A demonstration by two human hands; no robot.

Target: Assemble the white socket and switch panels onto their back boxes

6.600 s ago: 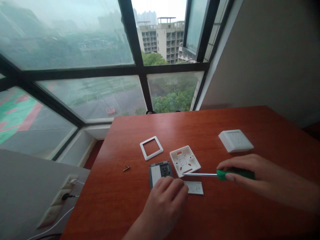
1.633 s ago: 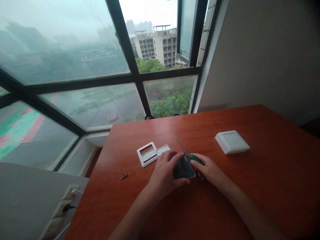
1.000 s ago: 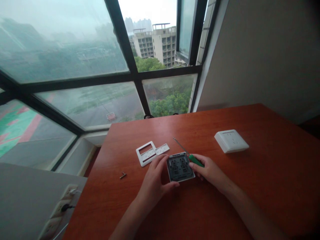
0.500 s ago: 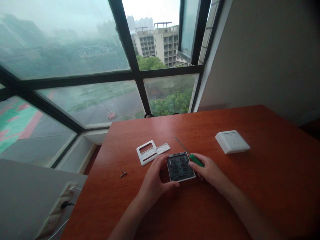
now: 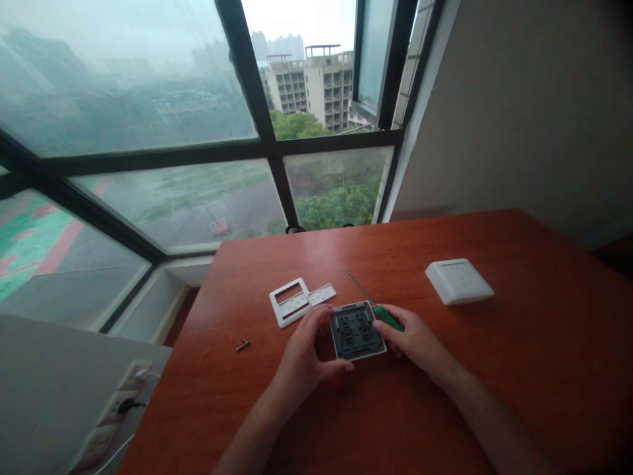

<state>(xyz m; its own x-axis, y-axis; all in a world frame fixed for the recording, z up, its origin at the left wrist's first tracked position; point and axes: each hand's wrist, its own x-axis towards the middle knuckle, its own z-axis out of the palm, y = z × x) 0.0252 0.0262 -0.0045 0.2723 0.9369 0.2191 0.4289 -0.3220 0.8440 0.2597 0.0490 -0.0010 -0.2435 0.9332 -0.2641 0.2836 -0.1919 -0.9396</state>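
Observation:
My left hand [image 5: 307,353] curves around the left side of a dark grey wall socket module [image 5: 357,333], its thumb along the near edge and its fingers at the far left corner. A white rim surrounds the module, which lies face up on the table. In my right hand [image 5: 408,333] is a screwdriver [image 5: 388,318] with a green handle, its metal shaft pointing away and to the left. The right thumb rests by the module's right edge. Beyond my left hand lies a white cover frame [image 5: 277,318], with white cover plates [image 5: 321,294] inside and overlapping it.
Small screws [image 5: 242,344] lie on the left of the reddish-brown table [image 5: 395,415]. An assembled white socket box [image 5: 459,282] stands at the right. Windows rise beyond the far edge. Wall outlets [image 5: 116,408] with a plug and cables are at the lower left.
Since the earliest frame, the grey module has come to sit within a white rim where the separate box was. Cover plates now lie at the frame. Over the last half second almost nothing moves.

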